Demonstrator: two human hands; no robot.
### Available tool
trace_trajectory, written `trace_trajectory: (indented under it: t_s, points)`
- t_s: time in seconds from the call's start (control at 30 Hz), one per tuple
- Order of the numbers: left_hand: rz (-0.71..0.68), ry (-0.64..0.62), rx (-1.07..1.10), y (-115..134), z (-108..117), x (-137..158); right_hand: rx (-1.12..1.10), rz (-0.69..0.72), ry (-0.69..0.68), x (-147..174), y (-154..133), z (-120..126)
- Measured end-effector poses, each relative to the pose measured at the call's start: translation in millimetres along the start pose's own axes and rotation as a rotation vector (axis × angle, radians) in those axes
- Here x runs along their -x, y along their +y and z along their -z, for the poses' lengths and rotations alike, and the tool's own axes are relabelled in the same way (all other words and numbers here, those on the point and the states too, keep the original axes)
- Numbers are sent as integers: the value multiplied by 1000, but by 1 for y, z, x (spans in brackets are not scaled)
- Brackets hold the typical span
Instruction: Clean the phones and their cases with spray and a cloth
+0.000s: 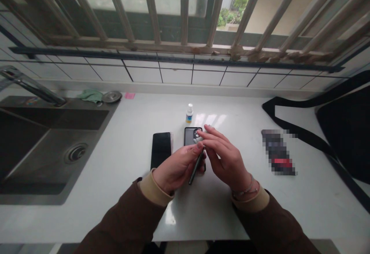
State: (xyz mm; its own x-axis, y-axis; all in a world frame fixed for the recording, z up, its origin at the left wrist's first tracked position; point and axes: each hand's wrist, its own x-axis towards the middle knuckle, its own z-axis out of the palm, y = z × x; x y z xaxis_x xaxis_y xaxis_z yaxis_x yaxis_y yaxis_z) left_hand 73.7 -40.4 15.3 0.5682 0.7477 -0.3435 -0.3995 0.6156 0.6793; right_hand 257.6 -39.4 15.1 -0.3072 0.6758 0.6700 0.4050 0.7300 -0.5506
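My left hand [182, 163] is closed around a dark, thin phone [196, 167], tilted so that mostly its edge shows. Beside its upper end, my right hand [224, 155] has its fingers stretched out toward the left, thumb low and apart from them. Something small and whitish [198, 140] shows by the fingertips; its kind is unclear. Behind the hands lies a grey, black-rimmed phone case [189, 136] with a camera area at its top right, partly covered by my fingers. A black-screened phone [161, 150] lies flat to the left. Beyond them stands a small white bottle [189, 114].
At the left is a steel sink [54, 150] with a faucet [34, 86], a green cloth [91, 96] and a metal strainer [112, 96]. A pink piece [130, 96] lies nearby. Rightward are a pixelated dark item [277, 152] and a black strapped bag [347, 130].
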Motion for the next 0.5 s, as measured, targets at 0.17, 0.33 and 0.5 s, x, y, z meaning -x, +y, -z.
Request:
trace_trajectory:
  t_s: [0.17, 0.33, 0.5]
  points:
    - [13, -25, 238, 5, -4, 1, -50, 45, -92, 1, -2, -2]
    - [23, 64, 387, 15, -6, -2, -103, 140, -215, -1, -16, 2]
    - [34, 206, 453, 20, -7, -4, -129, 211, -274, -3, -27, 2]
